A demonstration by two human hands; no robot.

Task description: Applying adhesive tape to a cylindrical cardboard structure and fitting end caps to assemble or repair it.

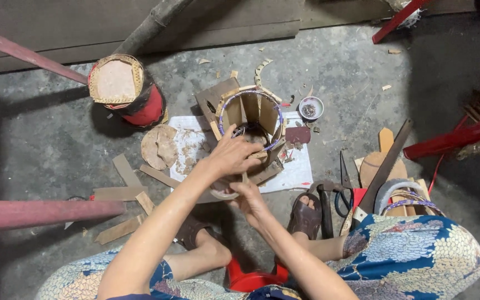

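A round basket-like frame [251,114] of brown cardboard panels with a purple-and-white rim stands on a white sheet [298,172] on the concrete floor. My left hand [230,157] reaches over its near rim and grips the edge. My right hand [249,199] is just below, fingers closed on a thin pale strip at the frame's base. My feet in brown sandals [305,215] rest close beneath.
A finished red-sided drum basket [126,89] lies at the left. Cardboard strips [120,191] and a round disc [159,147] are scattered. A small bowl [310,108], hammer [325,208], scissors [343,191], saw [387,166] and tape rolls [406,197] sit right. Red chair legs [40,214] frame the area.
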